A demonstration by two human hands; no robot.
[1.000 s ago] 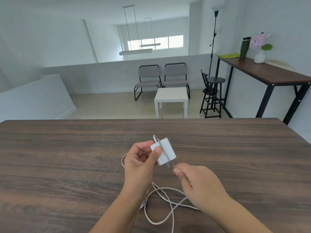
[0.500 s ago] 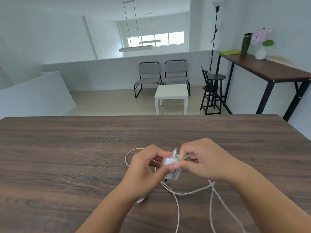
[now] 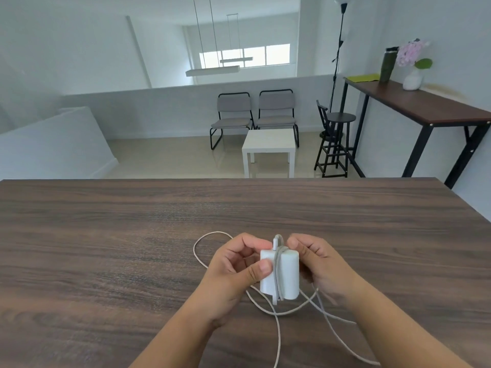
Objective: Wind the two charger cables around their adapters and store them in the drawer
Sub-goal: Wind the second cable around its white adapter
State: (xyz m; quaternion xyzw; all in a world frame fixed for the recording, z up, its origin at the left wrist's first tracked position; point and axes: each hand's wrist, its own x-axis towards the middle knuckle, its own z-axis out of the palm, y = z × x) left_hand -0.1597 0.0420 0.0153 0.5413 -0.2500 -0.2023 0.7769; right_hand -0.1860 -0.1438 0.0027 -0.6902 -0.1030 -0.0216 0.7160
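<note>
A white charger adapter [image 3: 289,274] is held upright just above the dark wooden table [image 3: 106,248]. My left hand [image 3: 236,272] pinches its left side between thumb and fingers. My right hand [image 3: 318,264] is curled against its right side; whether it pinches the cable there is hidden. The white cable [image 3: 277,328] runs over the adapter's front in a couple of turns, plugs in at the top, and trails loose toward the table's near edge. One loop of it lies on the table left of my hands. No second charger and no drawer are in view.
Past the table's far edge are a white side table [image 3: 268,144], two grey chairs [image 3: 255,112], a black stool [image 3: 337,139] and a floor lamp [image 3: 340,49]. A high side table [image 3: 425,102] at right holds a bottle and a vase of flowers.
My right hand carried the cable from below the adapter up and over it, adding a turn. The adapter now stands upright facing me, and both hands sit slightly nearer.
</note>
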